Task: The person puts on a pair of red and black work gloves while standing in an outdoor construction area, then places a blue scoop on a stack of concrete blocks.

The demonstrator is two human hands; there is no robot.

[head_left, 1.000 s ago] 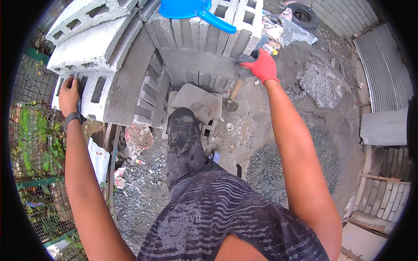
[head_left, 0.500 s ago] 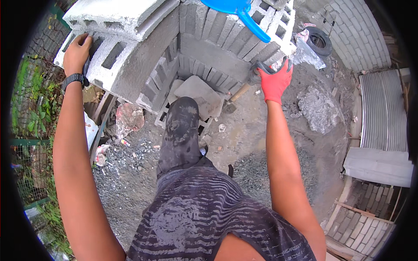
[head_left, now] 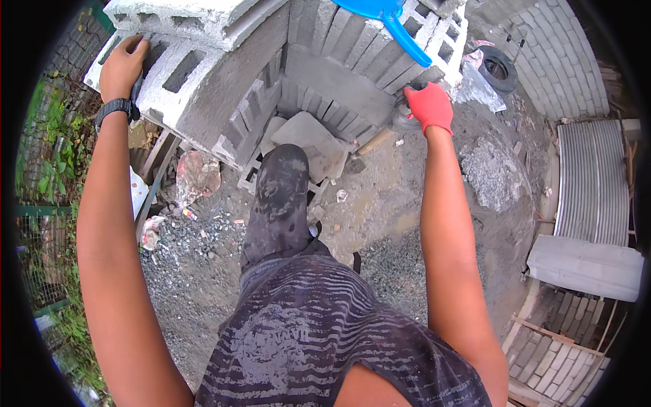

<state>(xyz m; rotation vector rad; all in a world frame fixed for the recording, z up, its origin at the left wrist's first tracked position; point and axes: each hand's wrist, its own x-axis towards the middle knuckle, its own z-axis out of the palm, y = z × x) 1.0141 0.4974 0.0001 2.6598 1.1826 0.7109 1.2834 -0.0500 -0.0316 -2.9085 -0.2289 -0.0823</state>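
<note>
My left hand (head_left: 122, 76): nearer; fingers bent against block, grip hidden, cannot tell.
Hollow block (head_left: 161, 91): under and rightward of those fingers, long axis roughly crosswise.
My gloved right hand (head_left: 431, 108): farther; hold unclear.

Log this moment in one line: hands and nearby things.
left hand: on hollow block | right hand: red-gloved, near block stack, grip unclear | nearby: blue dipper, wooden handle
</note>
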